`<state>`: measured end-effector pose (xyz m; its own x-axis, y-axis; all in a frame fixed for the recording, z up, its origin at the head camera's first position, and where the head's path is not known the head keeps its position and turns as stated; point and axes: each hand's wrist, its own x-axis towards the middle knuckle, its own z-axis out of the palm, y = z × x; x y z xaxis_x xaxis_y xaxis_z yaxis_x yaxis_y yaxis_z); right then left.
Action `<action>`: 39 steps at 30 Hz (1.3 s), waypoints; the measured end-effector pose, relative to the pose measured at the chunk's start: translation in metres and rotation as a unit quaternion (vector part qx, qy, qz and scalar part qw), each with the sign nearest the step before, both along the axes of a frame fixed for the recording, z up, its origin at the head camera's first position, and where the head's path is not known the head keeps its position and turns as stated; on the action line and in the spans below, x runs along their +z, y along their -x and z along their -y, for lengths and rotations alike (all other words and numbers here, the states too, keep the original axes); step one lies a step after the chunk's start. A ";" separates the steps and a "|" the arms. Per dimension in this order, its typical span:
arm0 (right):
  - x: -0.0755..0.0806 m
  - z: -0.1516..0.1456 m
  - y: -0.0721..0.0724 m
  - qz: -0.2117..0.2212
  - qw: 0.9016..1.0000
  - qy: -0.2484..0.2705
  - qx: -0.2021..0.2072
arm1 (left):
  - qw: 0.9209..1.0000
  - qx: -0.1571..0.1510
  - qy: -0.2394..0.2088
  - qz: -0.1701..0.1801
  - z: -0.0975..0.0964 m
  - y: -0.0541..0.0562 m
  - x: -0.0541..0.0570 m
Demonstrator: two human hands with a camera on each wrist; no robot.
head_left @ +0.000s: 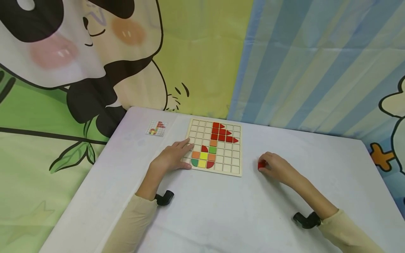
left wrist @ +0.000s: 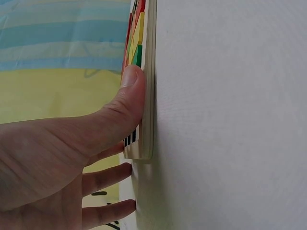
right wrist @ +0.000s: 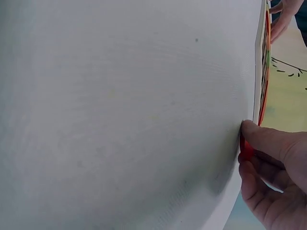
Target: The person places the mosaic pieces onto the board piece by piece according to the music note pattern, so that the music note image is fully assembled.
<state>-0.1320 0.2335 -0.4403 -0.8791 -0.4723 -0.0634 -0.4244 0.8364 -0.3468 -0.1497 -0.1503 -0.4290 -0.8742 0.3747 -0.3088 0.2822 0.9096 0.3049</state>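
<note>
A square wooden grid board [head_left: 227, 165] lies on the table. Coloured tiles on it form a shape: red squares and triangles at the top, an orange and a green square below, then yellow, orange, red and green pieces. My left hand [head_left: 172, 157] rests on the board's left edge with fingers spread; in the left wrist view its thumb [left wrist: 125, 96] lies against the board's side. To the right of the board, my right hand [head_left: 278, 168] pinches a red tile [head_left: 261, 164] between thumb and fingers at the tabletop. The fingers partly hide the tile's shape.
A small pattern card [head_left: 157, 128] printed with a similar coloured figure lies left of the board. The white-covered table [head_left: 202, 211] meets a printed cloth backdrop [head_left: 202, 59] at its far edge. Black wrist devices [head_left: 306, 220] sit near both sleeves.
</note>
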 end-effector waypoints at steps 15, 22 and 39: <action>0.009 0.017 -0.001 0.005 0.999 0.045 0.003 | 1.000 0.006 -0.009 -0.001 0.001 -0.002 0.001; 0.011 0.036 0.003 -0.052 0.995 0.072 0.043 | 1.000 -0.002 -0.010 0.001 0.001 -0.001 0.001; 0.031 0.116 0.037 -0.022 0.979 0.164 0.121 | 1.000 -0.004 -0.012 0.008 0.002 0.002 0.000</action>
